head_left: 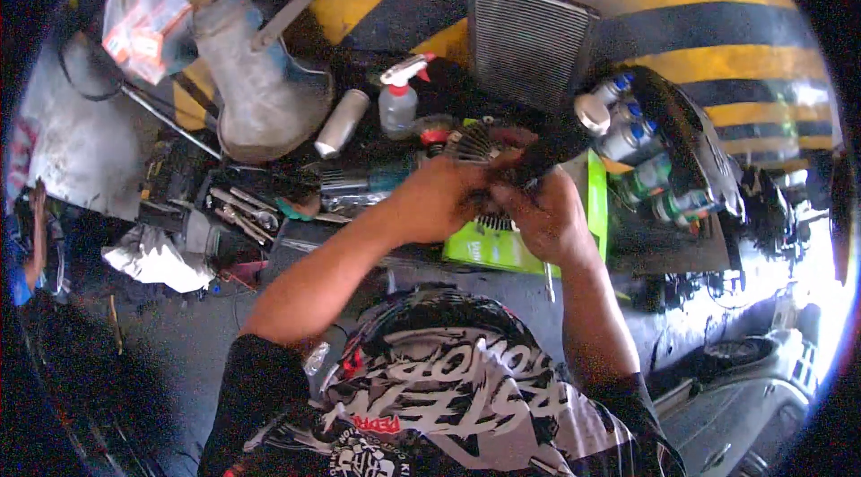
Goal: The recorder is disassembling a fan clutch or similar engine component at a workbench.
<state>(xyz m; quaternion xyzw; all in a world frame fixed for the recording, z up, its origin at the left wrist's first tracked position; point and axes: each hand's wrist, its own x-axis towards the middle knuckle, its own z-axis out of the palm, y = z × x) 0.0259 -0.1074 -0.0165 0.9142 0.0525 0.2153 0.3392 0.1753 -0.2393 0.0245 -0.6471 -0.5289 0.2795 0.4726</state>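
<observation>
Both of my hands meet over the workbench, close together around a dark, greasy part [520, 174] whose kind I cannot make out. My left hand [446, 199] grips it from the left with curled fingers. On the other side, my right hand [549, 217] has its fingers wrapped in toward it. Metal fins [475, 143] show just beyond the fingers, and more ribbed metal [493, 222] shows below them. Whether these belong to the held part is hidden. Under the hands lies a bright green box [466, 250].
A spray bottle [397, 108], a silver can [343, 123] and a large metal housing [260, 87] stand behind. A finned radiator panel [529, 47] leans on the striped wall. Several cans [625, 132] stand right; wrenches [247, 212] lie left. Another person's arm [38, 226] shows far left.
</observation>
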